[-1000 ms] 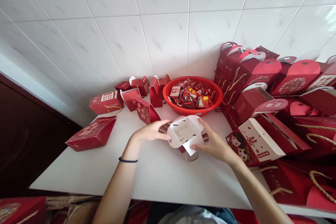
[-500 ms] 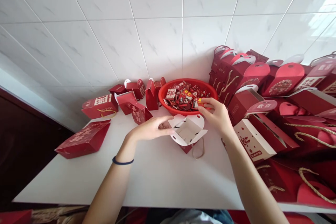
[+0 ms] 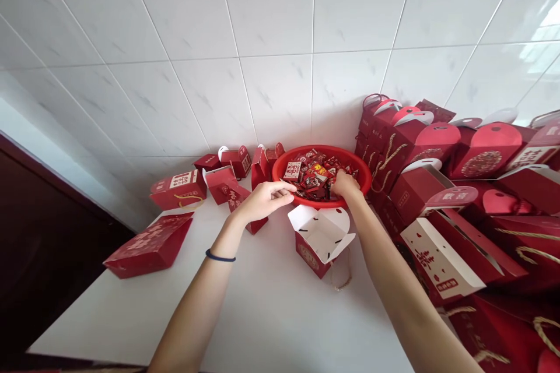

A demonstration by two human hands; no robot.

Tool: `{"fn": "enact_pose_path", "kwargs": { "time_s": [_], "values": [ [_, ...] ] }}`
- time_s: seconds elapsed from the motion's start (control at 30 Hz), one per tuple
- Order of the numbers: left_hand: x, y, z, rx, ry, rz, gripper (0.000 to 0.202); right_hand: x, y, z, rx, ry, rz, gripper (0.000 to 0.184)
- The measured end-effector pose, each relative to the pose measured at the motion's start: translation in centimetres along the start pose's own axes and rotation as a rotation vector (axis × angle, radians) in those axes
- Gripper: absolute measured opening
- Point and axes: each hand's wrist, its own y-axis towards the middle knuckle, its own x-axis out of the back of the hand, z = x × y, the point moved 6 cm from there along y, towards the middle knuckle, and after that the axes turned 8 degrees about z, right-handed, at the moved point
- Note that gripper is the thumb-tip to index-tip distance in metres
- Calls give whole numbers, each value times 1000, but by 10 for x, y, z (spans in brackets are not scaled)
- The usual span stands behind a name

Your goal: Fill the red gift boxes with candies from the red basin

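Note:
A red plastic basin [image 3: 366, 183] full of wrapped candies [image 3: 317, 173] stands against the tiled wall. My right hand [image 3: 345, 183] reaches down into the candies at the basin's right side; its fingertips are hidden among the wrappers. My left hand [image 3: 266, 201] hovers at the basin's front left rim, fingers stretched out and thumb apart, with nothing visible in it. In front of the basin, a small red gift box [image 3: 312, 256] stands upright on the white table with its white-lined flaps spread. A twine handle [image 3: 343, 280] hangs from its right side. No candy shows inside the part I can see.
On the right, many red gift boxes [image 3: 487, 148] and bags with rope handles are stacked close to my right arm. Several more small boxes [image 3: 179, 186] stand along the back left, and a larger red box [image 3: 151, 245] lies near the left edge of the white table [image 3: 262, 315].
My right hand has moved from the basin's front rim deeper into the candies. My left hand has left the open gift box for the basin's left rim. The view has tilted up slightly.

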Motion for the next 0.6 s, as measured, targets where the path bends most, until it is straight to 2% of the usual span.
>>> {"fn": "enact_pose_path", "kwargs": {
  "time_s": [0.2,0.37,0.5,0.6],
  "values": [
    [5,36,6,-40,5,-55,31,8,4,-8,114,253,-160,46],
    [1,68,12,2,38,-17,26,19,4,-19,193,528,-298,39],
    [-2,89,15,-7,67,26,24,22,6,-24,263,716,-359,56],
    [-11,105,8,-59,193,84,24,22,8,-30,292,888,-409,72]
  ]
}}
